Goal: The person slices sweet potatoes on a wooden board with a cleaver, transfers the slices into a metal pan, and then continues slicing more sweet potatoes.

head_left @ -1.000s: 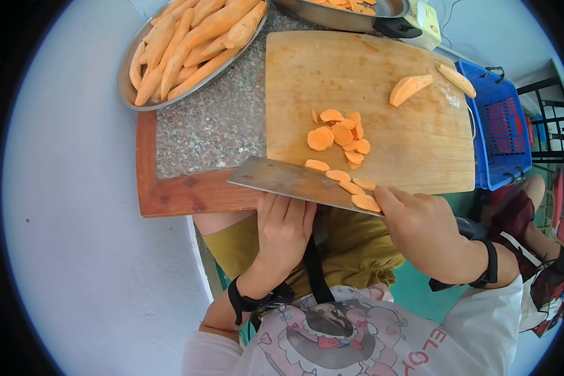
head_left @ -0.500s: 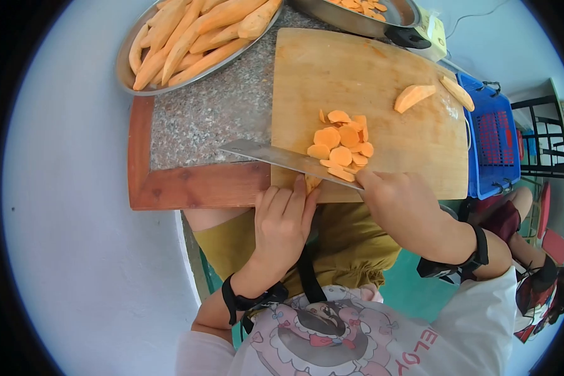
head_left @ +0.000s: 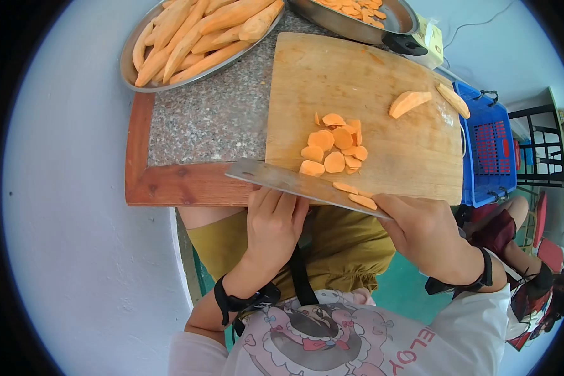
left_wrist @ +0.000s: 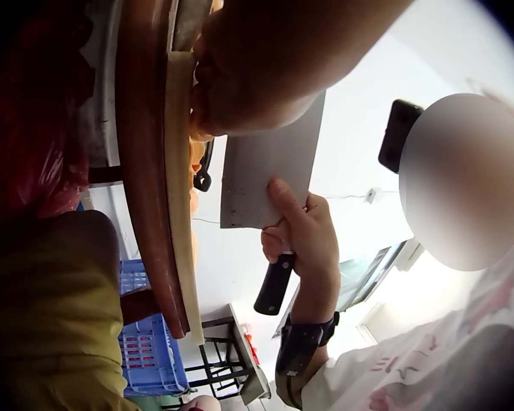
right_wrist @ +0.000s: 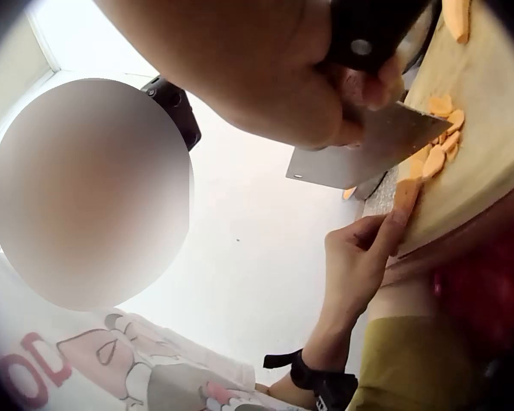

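Left hand [head_left: 271,227], fingers straight, presses an orange sweet-potato piece [right_wrist: 406,195] against the near edge of the wooden cutting board [head_left: 382,75]. Right hand [head_left: 423,230], grip closed round the black handle, holds the flat steel cleaver [head_left: 294,182] carrying 2 orange slices [head_left: 355,193]; a pile of slices [head_left: 333,145] lies mid-board.

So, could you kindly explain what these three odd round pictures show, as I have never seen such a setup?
There is no machine: a person wears three cameras. The head view looks down; each wrist view looks at that hand's work. The right hand grips a cleaver that carries a few orange slices. The left hand touches the near edge of the wooden cutting board, where a pile of slices lies. Behind it, a metal tray holds peeled orange pieces.
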The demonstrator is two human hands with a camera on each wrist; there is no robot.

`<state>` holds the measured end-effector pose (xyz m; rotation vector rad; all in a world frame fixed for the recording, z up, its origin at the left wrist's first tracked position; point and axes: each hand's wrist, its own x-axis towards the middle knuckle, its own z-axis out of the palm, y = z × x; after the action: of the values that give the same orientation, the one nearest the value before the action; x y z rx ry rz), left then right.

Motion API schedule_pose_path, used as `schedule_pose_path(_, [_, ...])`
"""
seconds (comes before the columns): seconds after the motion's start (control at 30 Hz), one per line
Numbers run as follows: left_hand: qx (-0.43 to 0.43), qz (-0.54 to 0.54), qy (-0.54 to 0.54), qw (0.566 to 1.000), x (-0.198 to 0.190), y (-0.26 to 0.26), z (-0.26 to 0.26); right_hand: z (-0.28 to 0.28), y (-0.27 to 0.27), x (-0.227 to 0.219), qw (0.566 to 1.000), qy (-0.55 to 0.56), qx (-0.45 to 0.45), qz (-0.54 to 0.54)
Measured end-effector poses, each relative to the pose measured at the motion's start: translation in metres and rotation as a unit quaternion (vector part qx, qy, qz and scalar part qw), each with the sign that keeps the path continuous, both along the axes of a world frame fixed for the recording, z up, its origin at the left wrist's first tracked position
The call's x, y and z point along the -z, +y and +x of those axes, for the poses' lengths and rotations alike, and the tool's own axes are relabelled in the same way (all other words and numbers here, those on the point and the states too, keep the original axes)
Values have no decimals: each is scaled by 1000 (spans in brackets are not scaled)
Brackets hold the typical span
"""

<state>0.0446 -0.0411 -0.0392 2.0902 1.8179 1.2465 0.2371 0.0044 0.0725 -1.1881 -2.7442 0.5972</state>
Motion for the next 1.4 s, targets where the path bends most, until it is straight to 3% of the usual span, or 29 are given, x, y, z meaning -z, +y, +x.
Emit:
schedule_pose_path(0.7, [10,-40,-15,999,1,-3,1,2,1,4,996,-76,-25,42])
schedule_pose_path(1.4, [-13,-16,-19,1000,2,3,-1,-37,29,10,985,-169,-38,-23])
